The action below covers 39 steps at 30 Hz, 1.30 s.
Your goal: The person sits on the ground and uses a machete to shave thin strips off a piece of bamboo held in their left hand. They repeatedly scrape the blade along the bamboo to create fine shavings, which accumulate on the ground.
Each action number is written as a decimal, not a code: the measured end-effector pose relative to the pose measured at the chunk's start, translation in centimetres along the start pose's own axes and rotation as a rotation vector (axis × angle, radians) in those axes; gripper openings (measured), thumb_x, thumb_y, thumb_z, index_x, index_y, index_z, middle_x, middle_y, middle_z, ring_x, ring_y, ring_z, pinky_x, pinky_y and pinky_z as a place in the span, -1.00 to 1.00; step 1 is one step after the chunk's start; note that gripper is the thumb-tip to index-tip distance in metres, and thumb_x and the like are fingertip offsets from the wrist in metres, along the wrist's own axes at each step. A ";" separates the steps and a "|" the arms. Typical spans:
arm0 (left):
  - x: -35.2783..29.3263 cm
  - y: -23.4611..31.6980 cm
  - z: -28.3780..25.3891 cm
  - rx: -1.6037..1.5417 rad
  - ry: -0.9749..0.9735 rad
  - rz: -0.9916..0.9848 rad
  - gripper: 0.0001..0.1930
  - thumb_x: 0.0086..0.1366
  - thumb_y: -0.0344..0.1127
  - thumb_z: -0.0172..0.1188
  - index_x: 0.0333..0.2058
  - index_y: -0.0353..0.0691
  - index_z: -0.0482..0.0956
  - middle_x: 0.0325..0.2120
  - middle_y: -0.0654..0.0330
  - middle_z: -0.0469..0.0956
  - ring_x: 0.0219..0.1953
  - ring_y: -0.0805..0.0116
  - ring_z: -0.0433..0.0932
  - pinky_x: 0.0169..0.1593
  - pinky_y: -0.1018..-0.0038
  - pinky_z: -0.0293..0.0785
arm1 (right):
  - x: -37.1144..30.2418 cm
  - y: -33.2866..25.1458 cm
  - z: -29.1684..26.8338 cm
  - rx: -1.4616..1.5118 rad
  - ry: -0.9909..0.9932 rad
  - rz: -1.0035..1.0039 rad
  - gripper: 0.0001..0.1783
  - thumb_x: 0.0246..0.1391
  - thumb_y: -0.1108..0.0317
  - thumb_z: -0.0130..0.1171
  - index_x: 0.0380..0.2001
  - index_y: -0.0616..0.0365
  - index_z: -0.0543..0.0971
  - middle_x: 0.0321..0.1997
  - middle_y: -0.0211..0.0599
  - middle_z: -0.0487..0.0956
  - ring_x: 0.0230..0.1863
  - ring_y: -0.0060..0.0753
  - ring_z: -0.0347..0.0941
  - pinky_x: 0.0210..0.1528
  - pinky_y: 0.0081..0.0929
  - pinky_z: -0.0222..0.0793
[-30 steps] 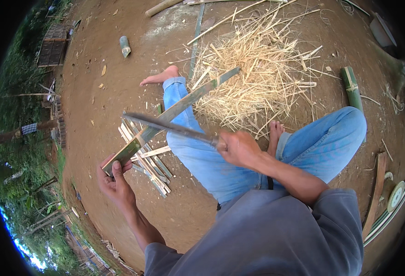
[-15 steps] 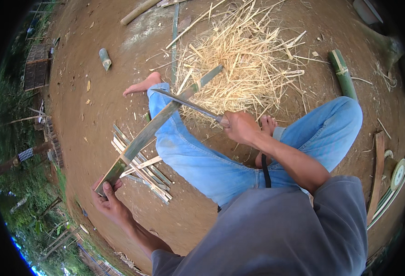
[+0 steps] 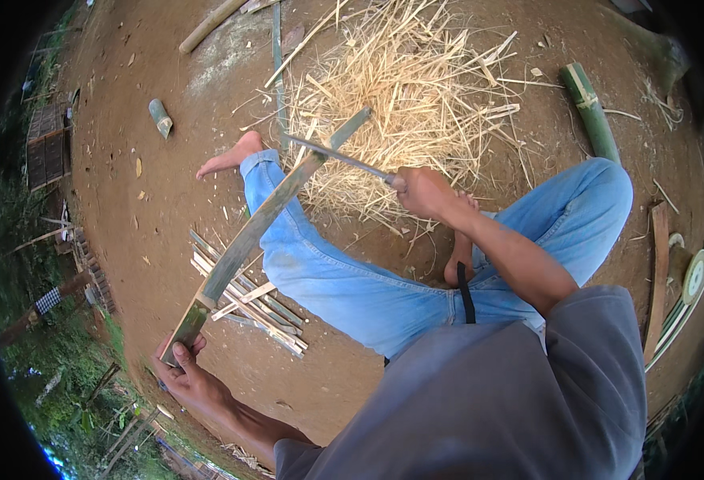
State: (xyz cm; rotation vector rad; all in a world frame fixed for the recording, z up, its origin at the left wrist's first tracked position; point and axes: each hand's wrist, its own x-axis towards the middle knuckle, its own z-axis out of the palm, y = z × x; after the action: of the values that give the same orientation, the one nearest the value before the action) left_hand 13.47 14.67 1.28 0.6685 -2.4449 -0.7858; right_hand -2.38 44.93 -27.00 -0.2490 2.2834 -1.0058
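My left hand (image 3: 186,370) grips the near end of a long green bamboo strip (image 3: 250,233), thumb on top. The strip slants up and away to the right, passing over my outstretched left leg, and its far end reaches the edge of the shavings. My right hand (image 3: 426,192) is closed round the handle of a machete (image 3: 350,162). Its blade lies across the strip near the far end, pointing left; whether the edge bites into the bamboo cannot be made out.
A pile of pale bamboo shavings (image 3: 404,100) spreads beyond my feet. Split bamboo sticks (image 3: 260,308) lie left of my leg. Green bamboo pieces rest at far left (image 3: 160,118) and right (image 3: 590,112). A wooden plank (image 3: 656,280) lies at the right.
The machete blade has moved farther up along the strip, toward its far end, and now points more to the left. My left hand keeps its hold on the bamboo, slightly lower in view.
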 end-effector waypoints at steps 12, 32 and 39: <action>1.7 -1.8 -0.2 0.007 -0.029 -0.016 -0.55 0.36 0.05 0.13 -0.18 -0.33 0.47 -0.41 0.09 0.56 -0.41 0.38 0.53 -0.23 0.45 0.47 | 4.7 5.1 -1.9 -0.135 -0.004 0.148 -0.74 0.15 0.36 0.02 -0.17 0.19 0.59 -0.29 0.04 0.63 -0.22 0.02 0.60 -0.15 -0.11 0.49; 2.6 -2.1 -2.1 -0.050 -0.110 0.132 -0.69 0.39 -0.15 0.12 -0.14 -0.31 0.42 -0.50 0.08 0.55 -0.51 0.41 0.48 -0.34 0.50 0.44 | -5.7 -9.4 2.4 0.091 0.009 -0.505 -0.84 0.00 0.38 0.14 -0.32 0.18 0.53 -0.64 -0.04 0.55 -0.60 -0.04 0.52 -0.48 -0.11 0.46; 2.1 -1.5 -2.2 -0.015 -0.118 0.149 -0.67 0.40 -0.10 0.11 -0.15 -0.30 0.42 -0.52 0.10 0.53 -0.52 0.41 0.46 -0.36 0.48 0.42 | -1.7 -2.4 2.9 0.110 0.048 -0.210 -0.79 -0.04 0.43 0.15 -0.29 0.27 0.57 -0.55 0.01 0.59 -0.54 -0.04 0.56 -0.47 -0.13 0.49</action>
State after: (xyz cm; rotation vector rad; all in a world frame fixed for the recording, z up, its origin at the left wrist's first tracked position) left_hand 13.56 11.50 2.56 0.4399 -2.5578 -0.8039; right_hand 0.60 42.22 -25.96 -0.4300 2.2704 -1.2516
